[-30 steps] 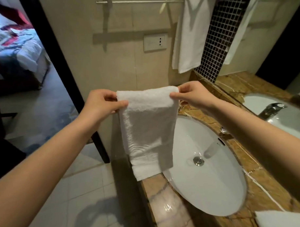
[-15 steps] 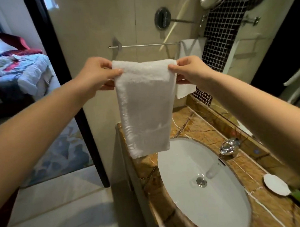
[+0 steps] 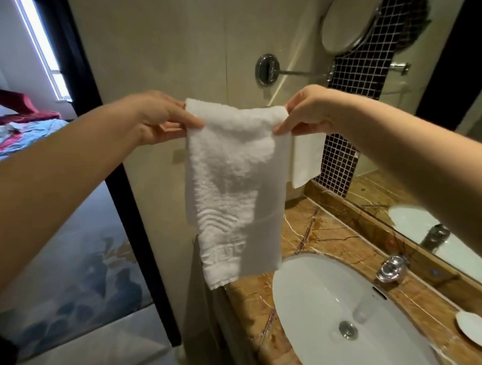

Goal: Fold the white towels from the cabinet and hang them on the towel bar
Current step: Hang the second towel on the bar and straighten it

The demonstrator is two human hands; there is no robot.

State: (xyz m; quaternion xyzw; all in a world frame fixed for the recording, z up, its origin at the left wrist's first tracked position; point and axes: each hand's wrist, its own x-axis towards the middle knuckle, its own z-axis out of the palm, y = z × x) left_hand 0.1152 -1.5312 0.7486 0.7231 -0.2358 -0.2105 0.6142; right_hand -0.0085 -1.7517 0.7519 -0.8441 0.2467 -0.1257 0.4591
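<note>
Now the folded white towel (image 3: 234, 188) hangs in the middle of the frame, held up in the air between my two hands, in front of the beige wall (image 3: 175, 48) and above the left end of the bench (image 3: 312, 234). It is soft terry cloth, and I judge it light and limp: it keeps no shape by itself and drops straight down from wherever I pinch it. It is not slippery and not fragile, but the folded layers can slide apart if I take only one of them. So the good place to hold is the top edge at its two corners, with all layers together in the pinch.

My left hand (image 3: 161, 119) is closed on the upper left corner, thumb in front. My right hand (image 3: 305, 111) is closed in the same way on the upper right corner.

The long axis of the towel runs vertical. Its top edge lies almost level, a little higher on the left, and its free end points down toward the edge of the bench, near the rim of the sink (image 3: 305, 264). The lower end seems to hang free, though I cannot tell if it brushes the bench.

Behind my right hand, at center right, another white towel (image 3: 306, 155) already hangs. The bar itself is hidden from me.
</note>
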